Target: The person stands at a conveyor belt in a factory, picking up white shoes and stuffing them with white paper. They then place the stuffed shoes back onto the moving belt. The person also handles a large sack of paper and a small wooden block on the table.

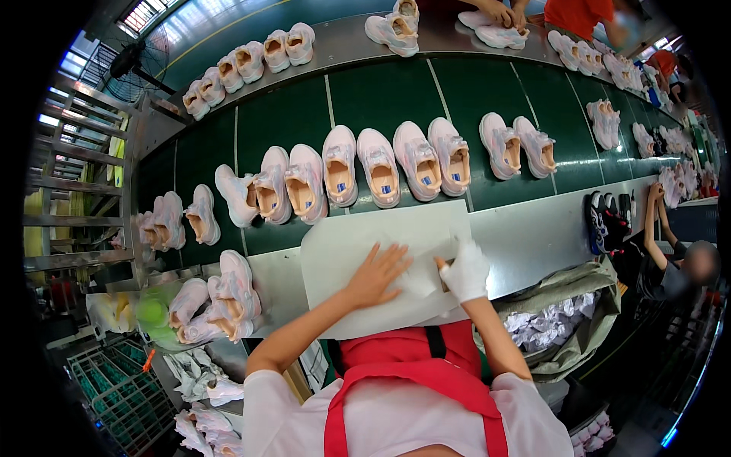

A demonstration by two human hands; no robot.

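A large white sheet of paper (343, 289), or a stack of sheets, lies in front of me on the metal ledge and hangs over its near edge. My left hand (381, 274) is bare and rests on the sheet, fingers spread. My right hand (466, 276) wears a white glove with the thumb bare, at the sheet's right side. Blur covers its fingers, and a small dark shape by the thumb cannot be made out. Just beyond the sheet, a row of pale pink sneakers (378, 166) stands on the green conveyor belt (304, 103).
More sneakers (228, 297) are piled left of the sheet. At right, a cloth-lined bin (601, 335) holds crumpled white paper (552, 324). Dark shoes (598, 222) stand on the ledge (533, 236). Across the belt, a co-worker's hands (506, 14) touch a sneaker. A metal rack (76, 190) borders the left.
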